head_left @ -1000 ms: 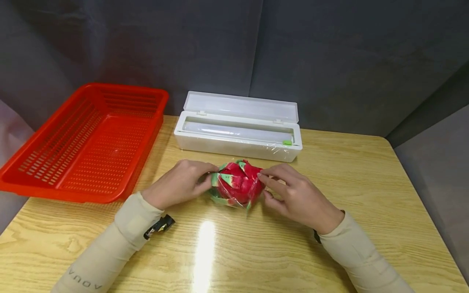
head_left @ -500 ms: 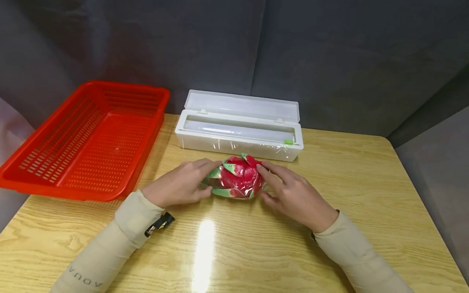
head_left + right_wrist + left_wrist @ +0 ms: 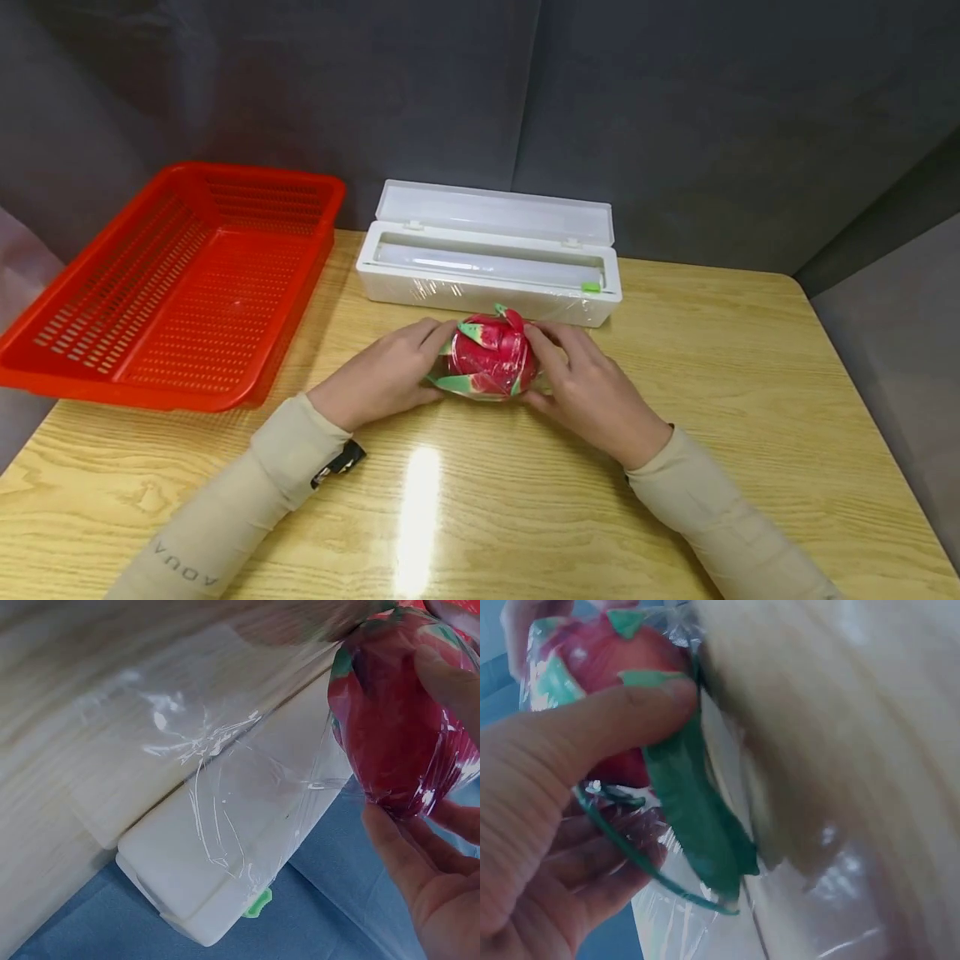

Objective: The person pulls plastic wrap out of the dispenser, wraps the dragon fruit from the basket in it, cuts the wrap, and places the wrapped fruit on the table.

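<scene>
A red dragon fruit with green-tipped scales lies just in front of the white cling film dispenser. Clear cling film covers its surface and stretches from it across the dispenser's front in the right wrist view. On its left side my left hand grips it; the left wrist view has the thumb over a long green scale and the fingers curled underneath. From the right my right hand holds it, thumb on the red skin and fingertips below. Most fingertips are hidden in the head view.
The dispenser's lid is raised, showing a roll inside and a green cutter tab at its right. A red slatted basket stands at the left. Behind the wooden table hangs dark cloth.
The dragon fruit has tilted and shifted slightly toward the dispenser. Both hands went with it, changing from fingertip holds at its edges to closer grips round its sides.
</scene>
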{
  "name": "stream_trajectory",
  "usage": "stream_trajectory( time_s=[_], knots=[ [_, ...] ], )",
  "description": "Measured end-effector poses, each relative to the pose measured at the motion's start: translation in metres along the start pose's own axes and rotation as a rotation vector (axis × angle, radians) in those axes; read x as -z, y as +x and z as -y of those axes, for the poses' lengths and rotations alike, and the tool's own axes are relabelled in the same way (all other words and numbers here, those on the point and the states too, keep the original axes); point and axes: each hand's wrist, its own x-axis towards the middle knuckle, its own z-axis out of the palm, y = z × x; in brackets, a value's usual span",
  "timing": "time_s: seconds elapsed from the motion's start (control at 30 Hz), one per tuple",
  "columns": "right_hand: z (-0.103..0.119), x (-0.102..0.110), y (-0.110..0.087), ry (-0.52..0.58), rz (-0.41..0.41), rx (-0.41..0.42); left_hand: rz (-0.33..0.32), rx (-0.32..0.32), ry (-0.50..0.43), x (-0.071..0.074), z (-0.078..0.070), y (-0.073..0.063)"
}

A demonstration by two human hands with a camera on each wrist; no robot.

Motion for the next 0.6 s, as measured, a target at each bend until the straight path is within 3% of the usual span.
stream_trajectory(
  time_s=[0.33, 0.6],
  knots=[
    [-0.0018, 0.0, 0.0013, -0.07, 0.003, 0.031, -0.041, -0.015, 0.051, -0.0027, -0.0022, 0.0023],
    [-0.0042, 0.0007, -0.0011, -0.039, 0.023, 0.032, -0.058, -0.059, 0.074, -0.0037, -0.0009, 0.0014]
  ],
)
